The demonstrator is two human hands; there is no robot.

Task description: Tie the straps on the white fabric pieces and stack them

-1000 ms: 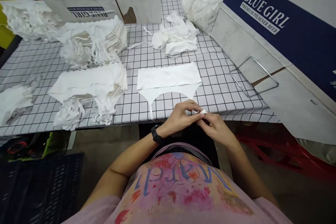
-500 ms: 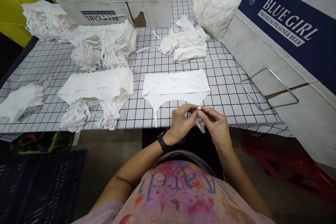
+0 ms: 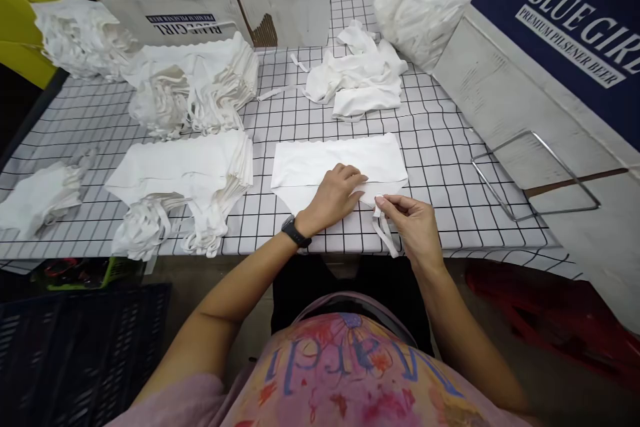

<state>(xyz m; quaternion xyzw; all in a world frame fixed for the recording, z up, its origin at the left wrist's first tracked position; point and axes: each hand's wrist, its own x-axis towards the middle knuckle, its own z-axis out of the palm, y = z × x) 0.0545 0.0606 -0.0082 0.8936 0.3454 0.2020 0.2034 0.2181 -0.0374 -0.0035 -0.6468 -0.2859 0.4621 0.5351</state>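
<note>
Tablecloth [image 3: 440, 153] with black grid bears white garments [image 3: 305, 163] beside printed cartons [image 3: 505, 90].

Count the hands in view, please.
2: the left hand rests on the flat white cloth piece; the right hand pinches a white strap. No others show.

The left hand [image 3: 336, 197] rests on a white garment [image 3: 303, 161]. The right hand [image 3: 414, 223] pinches its strap [image 3: 384, 232]. Garment stacks [image 3: 175, 163] lie left.

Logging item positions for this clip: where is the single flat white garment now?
In the head view, the flat white garment lies mid-frame on the checked cloth, partly under the left hand, just right of a garment stack.
</note>
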